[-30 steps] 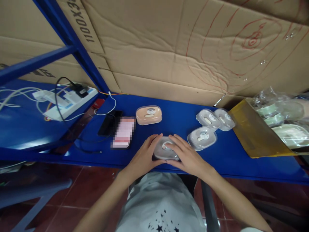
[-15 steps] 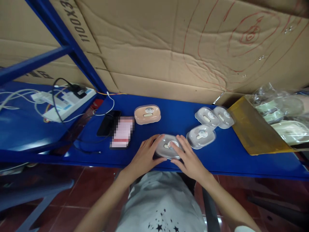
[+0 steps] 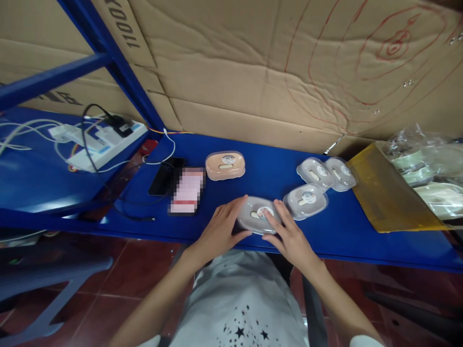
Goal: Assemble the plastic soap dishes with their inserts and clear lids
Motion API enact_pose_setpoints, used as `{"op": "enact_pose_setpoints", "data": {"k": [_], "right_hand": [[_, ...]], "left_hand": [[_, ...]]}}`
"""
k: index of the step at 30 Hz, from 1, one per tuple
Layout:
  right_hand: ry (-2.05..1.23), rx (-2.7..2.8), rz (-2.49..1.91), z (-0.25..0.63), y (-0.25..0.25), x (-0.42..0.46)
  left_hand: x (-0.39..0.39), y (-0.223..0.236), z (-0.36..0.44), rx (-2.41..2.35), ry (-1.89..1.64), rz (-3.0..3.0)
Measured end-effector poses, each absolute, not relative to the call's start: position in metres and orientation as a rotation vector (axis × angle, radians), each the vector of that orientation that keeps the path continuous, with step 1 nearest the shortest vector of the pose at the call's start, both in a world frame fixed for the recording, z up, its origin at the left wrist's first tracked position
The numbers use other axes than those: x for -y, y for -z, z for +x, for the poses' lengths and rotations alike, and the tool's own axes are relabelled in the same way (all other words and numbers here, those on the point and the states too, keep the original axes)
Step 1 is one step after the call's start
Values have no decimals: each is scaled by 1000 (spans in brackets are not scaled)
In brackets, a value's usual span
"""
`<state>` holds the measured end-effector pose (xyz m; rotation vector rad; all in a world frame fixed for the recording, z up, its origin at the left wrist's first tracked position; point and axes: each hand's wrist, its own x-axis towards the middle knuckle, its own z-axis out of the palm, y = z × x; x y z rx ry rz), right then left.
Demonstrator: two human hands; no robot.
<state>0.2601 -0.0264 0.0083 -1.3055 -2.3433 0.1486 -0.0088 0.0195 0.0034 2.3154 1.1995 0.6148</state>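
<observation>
A grey oval case with a clear lid (image 3: 257, 212) lies near the front edge of the blue shelf (image 3: 347, 231). My left hand (image 3: 220, 232) cups its left end, fingers curved against the side. My right hand (image 3: 291, 237) rests on its right end, fingers stretched over the lid. Both hands press on the case between them.
A peach case (image 3: 224, 165) sits behind. Three grey cases (image 3: 306, 200) (image 3: 314, 173) (image 3: 340, 173) lie to the right, beside a yellow bag (image 3: 387, 197) of wrapped cases. A black phone (image 3: 166, 176), a pink card (image 3: 187, 191) and a power strip (image 3: 104, 144) with cables lie to the left. Cardboard lines the back.
The case has slid a little to the right between my hands, toward the nearest grey case. My right fingers have pulled back, uncovering more of the lid.
</observation>
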Motion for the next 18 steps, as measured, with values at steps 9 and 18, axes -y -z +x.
{"op": "enact_pose_setpoints", "data": {"k": [9, 18], "right_hand": [[-150, 2402, -1337, 254, -11, 13], [144, 2068, -1311, 321, -29, 17]], "left_hand": [[-38, -9, -11, -1045, -621, 2483], [-71, -25, 17, -1582, -559, 2590]]}}
